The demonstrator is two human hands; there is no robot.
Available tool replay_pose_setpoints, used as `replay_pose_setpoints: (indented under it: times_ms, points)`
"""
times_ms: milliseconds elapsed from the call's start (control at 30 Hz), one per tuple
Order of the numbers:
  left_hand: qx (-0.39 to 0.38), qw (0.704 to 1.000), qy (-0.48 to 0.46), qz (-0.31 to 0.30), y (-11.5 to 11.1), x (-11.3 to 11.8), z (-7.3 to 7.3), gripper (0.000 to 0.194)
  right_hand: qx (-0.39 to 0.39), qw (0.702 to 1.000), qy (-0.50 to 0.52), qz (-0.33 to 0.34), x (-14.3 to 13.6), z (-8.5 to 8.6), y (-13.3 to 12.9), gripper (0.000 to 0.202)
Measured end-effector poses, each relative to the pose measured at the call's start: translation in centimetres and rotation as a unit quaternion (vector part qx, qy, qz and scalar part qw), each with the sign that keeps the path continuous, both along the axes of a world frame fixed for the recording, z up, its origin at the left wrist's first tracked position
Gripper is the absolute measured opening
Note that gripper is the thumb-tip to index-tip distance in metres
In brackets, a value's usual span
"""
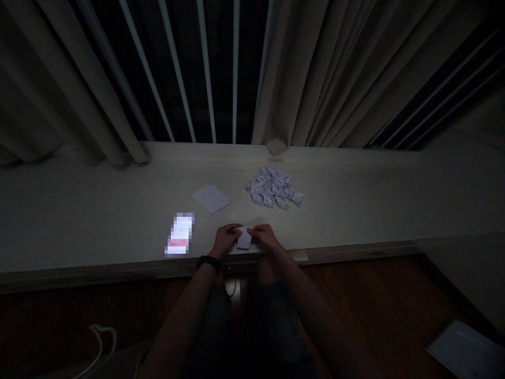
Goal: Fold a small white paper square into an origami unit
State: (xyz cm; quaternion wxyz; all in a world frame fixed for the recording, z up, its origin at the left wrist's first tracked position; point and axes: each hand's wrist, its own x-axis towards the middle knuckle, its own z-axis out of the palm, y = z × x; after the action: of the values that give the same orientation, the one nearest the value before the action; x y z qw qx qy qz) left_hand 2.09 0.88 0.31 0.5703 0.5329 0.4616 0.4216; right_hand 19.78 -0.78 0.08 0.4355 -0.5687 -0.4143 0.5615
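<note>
Clamping small paper (244, 240) near its far corners with left hand (225, 239) and right hand (266, 236), likely for steadiness; looking pale, flat, four-sided, right at tabletop (339, 210)'s near edge. Seeing sheets (212, 198) beyond left hand, folded pieces (274, 187) beyond right hand, perhaps separated against mixing.

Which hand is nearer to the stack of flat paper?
Left. The left hand is on the near side of the stack of flat paper, slightly right; the right hand is farther right.
</note>
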Motion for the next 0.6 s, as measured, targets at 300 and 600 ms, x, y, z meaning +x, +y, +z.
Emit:
replay_pose_setpoints:
  times_ms: [300, 600]
  points:
    - [0.016, 0.999, 0.016, 0.028, 0.1, 0.0, -0.4, 0.043, -0.002, 0.998, 0.010, -0.056, -1.0, -0.5, -0.5, 0.042]
    - [-0.001, 0.999, 0.025, 0.043, 0.0, -0.1, -0.5, 0.044, 0.015, 0.996, 0.041, -0.078, -1.1, -0.2, -1.0, 0.036]
